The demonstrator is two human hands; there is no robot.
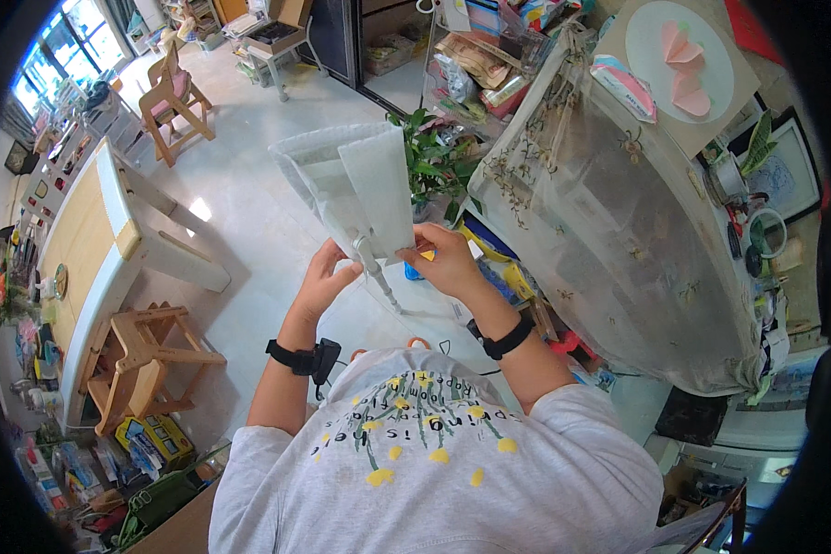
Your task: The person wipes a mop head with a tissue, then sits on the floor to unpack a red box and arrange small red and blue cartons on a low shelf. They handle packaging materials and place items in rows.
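Observation:
In front of me stands what looks like a flat mop, head up, its thin grey pole running down towards the floor. White cloth covers the raised head, with one panel folded over the front. A joint links pole and head at the cloth's lower end. My right hand pinches the cloth's lower right corner between thumb and fingers. On the other side, my left hand is at the lower left edge beside the joint. Its fingertips are partly hidden, so its grip is unclear.
A leafy potted plant stands just beyond the cloth. To the right is a long surface under a sheer cover, with boxes below. A pale table and a wooden chair stand left. Tiled floor lies between.

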